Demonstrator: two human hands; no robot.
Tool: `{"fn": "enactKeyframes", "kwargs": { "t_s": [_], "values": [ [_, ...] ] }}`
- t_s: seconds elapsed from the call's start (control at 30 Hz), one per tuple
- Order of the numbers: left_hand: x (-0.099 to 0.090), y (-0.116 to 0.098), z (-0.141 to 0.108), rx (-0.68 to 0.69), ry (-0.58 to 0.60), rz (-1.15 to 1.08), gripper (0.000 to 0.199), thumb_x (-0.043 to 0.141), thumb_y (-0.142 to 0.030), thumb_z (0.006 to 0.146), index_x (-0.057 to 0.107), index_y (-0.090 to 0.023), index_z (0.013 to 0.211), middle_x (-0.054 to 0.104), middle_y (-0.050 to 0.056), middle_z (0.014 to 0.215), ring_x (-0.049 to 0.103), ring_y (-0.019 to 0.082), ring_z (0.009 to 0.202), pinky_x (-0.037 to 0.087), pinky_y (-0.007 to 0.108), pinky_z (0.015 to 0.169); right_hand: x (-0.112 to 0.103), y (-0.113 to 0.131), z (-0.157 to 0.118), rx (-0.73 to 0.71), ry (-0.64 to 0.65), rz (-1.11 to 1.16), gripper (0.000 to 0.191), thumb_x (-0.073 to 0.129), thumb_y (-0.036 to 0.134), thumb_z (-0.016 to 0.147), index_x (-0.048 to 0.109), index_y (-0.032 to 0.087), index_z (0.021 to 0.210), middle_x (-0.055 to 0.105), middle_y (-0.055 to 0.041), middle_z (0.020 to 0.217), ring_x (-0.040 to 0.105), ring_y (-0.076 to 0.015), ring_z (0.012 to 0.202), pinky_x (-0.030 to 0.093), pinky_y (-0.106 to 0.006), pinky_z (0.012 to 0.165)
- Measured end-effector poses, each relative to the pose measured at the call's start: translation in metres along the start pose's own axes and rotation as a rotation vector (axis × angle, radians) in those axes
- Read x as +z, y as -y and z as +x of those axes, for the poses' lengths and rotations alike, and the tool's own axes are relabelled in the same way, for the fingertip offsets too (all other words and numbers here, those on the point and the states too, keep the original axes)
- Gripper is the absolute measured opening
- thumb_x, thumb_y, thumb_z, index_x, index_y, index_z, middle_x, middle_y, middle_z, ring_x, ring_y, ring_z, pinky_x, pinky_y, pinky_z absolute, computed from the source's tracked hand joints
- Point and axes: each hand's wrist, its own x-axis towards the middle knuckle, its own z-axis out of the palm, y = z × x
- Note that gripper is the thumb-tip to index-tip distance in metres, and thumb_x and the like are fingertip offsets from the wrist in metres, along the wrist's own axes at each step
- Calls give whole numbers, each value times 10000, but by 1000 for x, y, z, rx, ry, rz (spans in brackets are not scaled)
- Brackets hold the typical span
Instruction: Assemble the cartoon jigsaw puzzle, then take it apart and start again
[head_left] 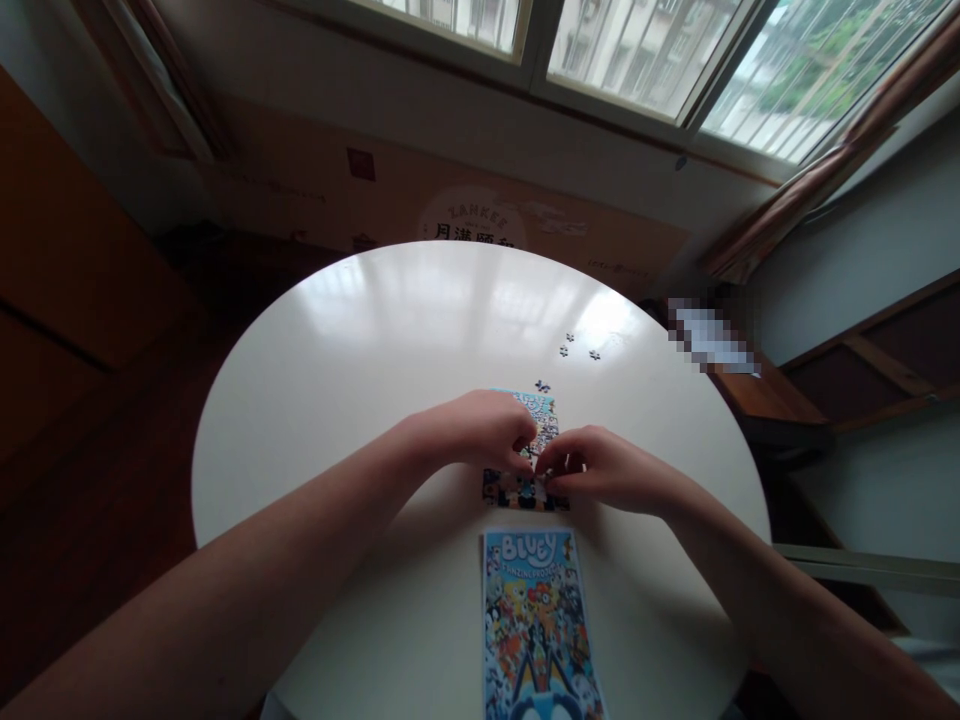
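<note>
most of your left hand [487,425] covers the nine o'clock side of the puzzle [547,425] on the white table [315,400]; its fingers curl in, their grip hidden from me. the puzzle looks largely joined, its centre screened by your hands. a printed sheet [529,620] lies at its six o'clock; loose pieces [595,355] toward one o'clock are not joined yet. your right hand [611,467], at three o'clock, has thumb and fingertips almost meeting; whether on a piece, i cannot tell.

1. White table [285,420]: room to pass along its left side.
2. Left hand [484,425] and right hand [604,466] block the puzzle's middle.
3. Loose pieces [595,355] beyond; printed sheet [536,620] on near side.
</note>
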Motion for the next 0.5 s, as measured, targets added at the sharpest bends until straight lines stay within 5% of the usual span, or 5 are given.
{"fn": "enactKeyframes", "kwargs": {
  "t_s": [0.13, 0.37, 0.5],
  "values": [
    [-3, -5, -1, -49, 39, 26, 236, 722, -331, 747, 581, -201, 608, 525, -16, 560, 377, 118, 507, 255, 303, 517, -3, -9, -15, -123, -152, -65, 148, 669, 229, 854, 744, 189, 975, 687, -31, 875, 617, -102, 735, 501, -216, 668],
    [-5, -10, -4, -17, 10, 42, 205, 723, -261, 746, 564, -194, 636, 568, -17, 629, 431, 117, 567, 268, 281, 522, 11, -19, -35, -433, -270, -409, 170, 585, 274, 965, 746, 242, 1011, 703, -45, 974, 638, -140, 868, 494, -265, 736],
    [-7, -15, -5, 29, -3, -13, 50, 672, -201, 777, 658, -203, 729, 645, -7, 735, 519, 122, 645, 323, 271, 559, 16, -25, -36, -493, -300, -485, 204, 549, 293, 987, 734, 246, 1058, 714, -50, 1023, 641, -154, 878, 508, -286, 741]
  ]
}}
